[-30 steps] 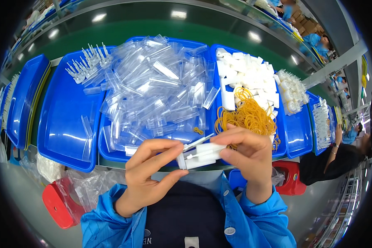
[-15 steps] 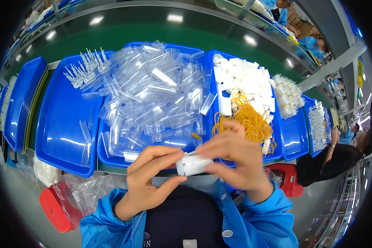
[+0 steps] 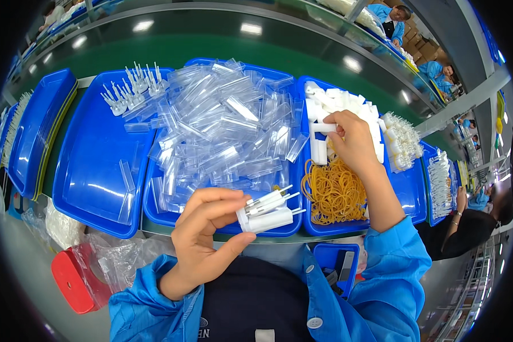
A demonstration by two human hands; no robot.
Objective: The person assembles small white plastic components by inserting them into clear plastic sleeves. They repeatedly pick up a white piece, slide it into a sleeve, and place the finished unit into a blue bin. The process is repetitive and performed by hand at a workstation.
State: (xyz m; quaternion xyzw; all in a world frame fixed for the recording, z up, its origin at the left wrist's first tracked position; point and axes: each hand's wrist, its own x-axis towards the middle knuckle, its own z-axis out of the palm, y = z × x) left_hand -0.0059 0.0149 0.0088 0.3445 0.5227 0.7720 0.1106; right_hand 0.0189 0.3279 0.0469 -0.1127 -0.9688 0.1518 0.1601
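Observation:
My left hand (image 3: 202,236) grips a white plastic piece (image 3: 243,219) by its base, with thin prongs pointing right. White sleeves cover at least some of the prongs; the nearest sleeve (image 3: 272,220) is the thickest. Over the right-hand blue tray (image 3: 319,229), my right hand (image 3: 353,139) pinches a white tube (image 3: 325,127) between thumb and fingers. Beneath and beyond it lies a heap of white tubes (image 3: 335,102). Yellow rubber bands (image 3: 335,196) fill the tray's near part.
Clear plastic sleeves (image 3: 233,119) heap the middle tray. Several white pronged pieces (image 3: 134,88) stand at the back of the left tray (image 3: 91,159). More pronged pieces (image 3: 402,139) stack at right. A red stool (image 3: 71,282) is below left. A person in black (image 3: 456,231) is at right.
My right hand has left the white piece and reached up and right to the tube heap, taking hold of a tube. The left hand keeps the piece, its prongs now exposed.

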